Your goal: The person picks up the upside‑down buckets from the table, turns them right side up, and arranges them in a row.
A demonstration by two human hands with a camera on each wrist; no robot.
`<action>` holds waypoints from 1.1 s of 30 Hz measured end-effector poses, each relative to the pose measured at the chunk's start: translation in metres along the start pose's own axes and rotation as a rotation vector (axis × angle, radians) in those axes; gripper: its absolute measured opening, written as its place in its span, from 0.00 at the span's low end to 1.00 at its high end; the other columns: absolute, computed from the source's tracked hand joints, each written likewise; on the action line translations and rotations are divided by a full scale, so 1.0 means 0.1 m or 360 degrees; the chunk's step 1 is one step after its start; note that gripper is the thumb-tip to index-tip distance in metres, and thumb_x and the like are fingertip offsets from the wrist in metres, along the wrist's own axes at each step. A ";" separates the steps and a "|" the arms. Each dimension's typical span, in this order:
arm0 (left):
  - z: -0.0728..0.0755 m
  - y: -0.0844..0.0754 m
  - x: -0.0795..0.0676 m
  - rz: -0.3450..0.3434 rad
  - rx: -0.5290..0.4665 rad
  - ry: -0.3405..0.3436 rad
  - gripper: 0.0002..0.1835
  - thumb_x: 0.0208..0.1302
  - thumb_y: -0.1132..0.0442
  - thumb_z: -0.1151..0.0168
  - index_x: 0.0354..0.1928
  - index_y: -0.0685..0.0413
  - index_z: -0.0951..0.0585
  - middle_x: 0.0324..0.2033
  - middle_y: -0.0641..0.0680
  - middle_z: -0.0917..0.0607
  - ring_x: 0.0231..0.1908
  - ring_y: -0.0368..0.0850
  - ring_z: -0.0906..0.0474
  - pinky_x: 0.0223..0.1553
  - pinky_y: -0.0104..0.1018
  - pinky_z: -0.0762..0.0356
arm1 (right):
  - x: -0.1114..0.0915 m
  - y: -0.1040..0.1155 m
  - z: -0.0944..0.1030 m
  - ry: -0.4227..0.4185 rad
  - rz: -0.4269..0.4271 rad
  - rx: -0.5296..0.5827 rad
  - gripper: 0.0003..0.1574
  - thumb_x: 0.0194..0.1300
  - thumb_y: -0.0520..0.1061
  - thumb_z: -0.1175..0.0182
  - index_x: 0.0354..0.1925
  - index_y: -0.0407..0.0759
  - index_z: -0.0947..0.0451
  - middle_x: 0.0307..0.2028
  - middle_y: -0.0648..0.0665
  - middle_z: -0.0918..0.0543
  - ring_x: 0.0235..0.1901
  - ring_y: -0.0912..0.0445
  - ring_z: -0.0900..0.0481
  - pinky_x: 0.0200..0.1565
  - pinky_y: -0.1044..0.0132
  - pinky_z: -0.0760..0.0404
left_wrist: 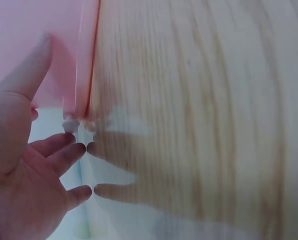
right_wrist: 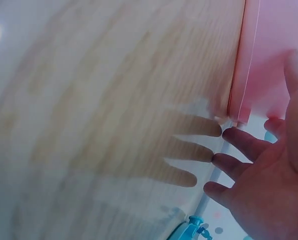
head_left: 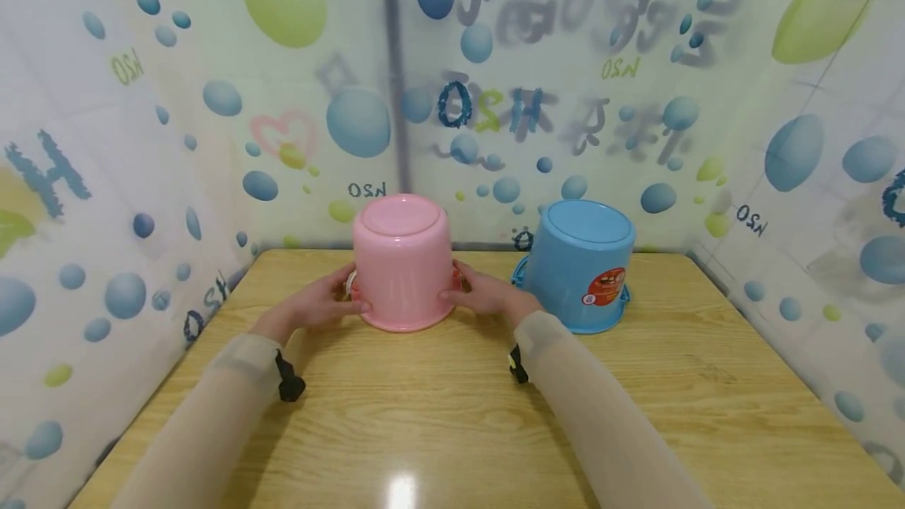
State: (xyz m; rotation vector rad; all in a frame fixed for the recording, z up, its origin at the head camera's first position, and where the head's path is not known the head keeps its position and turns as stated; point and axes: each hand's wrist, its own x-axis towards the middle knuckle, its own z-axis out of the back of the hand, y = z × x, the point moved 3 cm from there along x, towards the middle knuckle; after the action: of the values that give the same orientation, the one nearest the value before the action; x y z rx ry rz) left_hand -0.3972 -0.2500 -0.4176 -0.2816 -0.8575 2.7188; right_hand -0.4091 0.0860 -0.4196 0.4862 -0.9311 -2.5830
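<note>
A pink bucket [head_left: 403,265] stands upside down on the wooden table [head_left: 424,399], near its back edge. My left hand [head_left: 328,301] is at the bucket's left side, the thumb along the wall just above the rim. In the left wrist view, the other fingers [left_wrist: 68,157] are spread, their tips right at the tabletop beside a small white knob at the rim. On the opposite side is my right hand [head_left: 484,289], its thumb against the pink wall. The right wrist view has its remaining fingers [right_wrist: 234,165] spread and fairly straight, tips close to the tabletop.
To the right, a blue bucket [head_left: 581,258] with a red label also stands upside down, close beside my right hand. A patterned sheet [head_left: 311,100] with blue and green dots hangs behind the table and along both sides.
</note>
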 end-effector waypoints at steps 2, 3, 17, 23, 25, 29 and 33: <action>0.00 -0.01 0.01 -0.0005 0.0003 -0.0018 0.62 0.54 0.25 0.35 0.83 0.40 0.54 0.77 0.68 0.42 0.76 0.70 0.47 0.73 0.69 0.48 | 0.00 0.00 0.00 -0.0001 0.0008 -0.0035 0.68 0.59 0.84 0.46 0.83 0.63 0.64 0.81 0.46 0.46 0.79 0.44 0.47 0.76 0.41 0.45; 0.00 -0.02 0.00 -0.0002 -0.0001 -0.0026 0.62 0.55 0.25 0.35 0.83 0.41 0.53 0.77 0.68 0.41 0.76 0.70 0.47 0.73 0.69 0.47 | 0.00 0.00 -0.01 -0.0003 0.0011 -0.0048 0.68 0.59 0.84 0.47 0.83 0.63 0.65 0.81 0.46 0.46 0.79 0.44 0.47 0.76 0.41 0.44; 0.03 -0.03 -0.10 -0.0136 -0.0066 -0.0086 0.54 0.64 0.31 0.38 0.83 0.43 0.52 0.78 0.64 0.42 0.77 0.66 0.46 0.75 0.66 0.49 | -0.05 0.09 -0.05 -0.0061 0.0061 -0.0111 0.66 0.63 0.85 0.54 0.83 0.57 0.67 0.80 0.46 0.45 0.79 0.45 0.47 0.77 0.44 0.45; 0.06 -0.10 -0.16 -0.0171 -0.0086 -0.0136 0.52 0.65 0.31 0.39 0.82 0.40 0.51 0.77 0.64 0.40 0.76 0.67 0.44 0.73 0.67 0.46 | -0.12 0.16 -0.02 -0.0101 0.0125 -0.0106 0.63 0.66 0.82 0.54 0.83 0.59 0.68 0.80 0.46 0.44 0.78 0.47 0.45 0.77 0.45 0.43; 0.07 -0.10 -0.18 -0.0169 -0.0103 -0.0150 0.52 0.64 0.30 0.39 0.82 0.38 0.51 0.78 0.64 0.40 0.76 0.66 0.44 0.73 0.68 0.45 | -0.15 0.19 -0.01 -0.0122 0.0139 -0.0119 0.64 0.66 0.83 0.53 0.83 0.60 0.69 0.80 0.46 0.45 0.78 0.46 0.45 0.76 0.45 0.42; 0.08 -0.11 -0.21 -0.0152 -0.0145 -0.0161 0.52 0.63 0.29 0.39 0.82 0.34 0.51 0.78 0.61 0.41 0.76 0.65 0.43 0.71 0.68 0.41 | -0.20 0.22 0.01 -0.0176 0.0125 -0.0181 0.65 0.63 0.85 0.53 0.83 0.62 0.69 0.80 0.44 0.45 0.78 0.43 0.43 0.75 0.42 0.40; 0.08 -0.13 -0.23 -0.0166 -0.0178 -0.0170 0.52 0.63 0.29 0.39 0.82 0.33 0.51 0.79 0.59 0.42 0.76 0.65 0.43 0.71 0.68 0.40 | -0.24 0.24 0.01 -0.0202 0.0097 -0.0219 0.66 0.60 0.87 0.53 0.82 0.66 0.69 0.80 0.43 0.45 0.77 0.41 0.42 0.74 0.40 0.40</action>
State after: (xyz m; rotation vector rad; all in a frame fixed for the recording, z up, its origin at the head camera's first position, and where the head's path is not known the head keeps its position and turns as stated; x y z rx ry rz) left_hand -0.3748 -0.2513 -0.4012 -0.1117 -1.0256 2.6136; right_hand -0.3834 0.0798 -0.3979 0.2553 -0.7880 -2.6246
